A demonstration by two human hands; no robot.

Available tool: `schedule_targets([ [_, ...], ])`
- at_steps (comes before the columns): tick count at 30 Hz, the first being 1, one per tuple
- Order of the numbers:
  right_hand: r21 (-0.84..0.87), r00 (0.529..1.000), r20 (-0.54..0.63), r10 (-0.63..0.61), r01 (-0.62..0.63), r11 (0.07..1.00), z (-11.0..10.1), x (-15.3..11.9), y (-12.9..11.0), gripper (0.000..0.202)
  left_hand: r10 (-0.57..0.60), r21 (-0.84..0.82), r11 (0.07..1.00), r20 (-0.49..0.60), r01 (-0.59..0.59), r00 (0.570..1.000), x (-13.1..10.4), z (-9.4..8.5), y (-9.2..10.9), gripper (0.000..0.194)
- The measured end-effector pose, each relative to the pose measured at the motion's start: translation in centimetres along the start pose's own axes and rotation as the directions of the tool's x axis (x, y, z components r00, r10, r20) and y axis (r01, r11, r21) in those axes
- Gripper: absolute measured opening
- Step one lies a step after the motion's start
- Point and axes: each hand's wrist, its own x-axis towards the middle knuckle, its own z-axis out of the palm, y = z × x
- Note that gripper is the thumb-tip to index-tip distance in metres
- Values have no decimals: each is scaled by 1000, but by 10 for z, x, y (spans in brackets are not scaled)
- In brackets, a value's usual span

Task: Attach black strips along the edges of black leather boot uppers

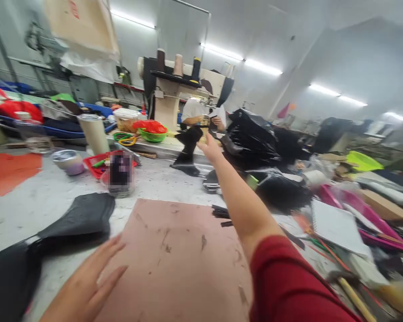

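Observation:
My left hand point(90, 277) is open, fingers apart, over the left edge of a scuffed pink board point(177, 255) on the table. Stretched far forward, my right hand point(211, 148) is beside a black cut piece of material point(187, 154) at the sewing machine's table edge. Its fingers look apart; blur hides whether they touch the piece. More black pieces, leather-like point(79, 219), lie left of the board. Thin black strips point(220, 212) rest at the board's far edge, partly behind my right forearm.
Ahead is a sewing machine point(166, 100) with thread cones; a person point(192, 111) sits behind it. Black plastic bags point(251, 138) are heaped right of it. A tumbler point(94, 134), a cup point(68, 162) and a red basket point(96, 166) stand left. A notebook point(337, 226) and hammer point(356, 297) lie right.

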Motion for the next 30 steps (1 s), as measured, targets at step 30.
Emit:
schedule_targets([
  [30,-856,809,-253,531,-443,266,-135,-199,202,21,705,-32,704,-83,-709,704,90,97,127,26],
])
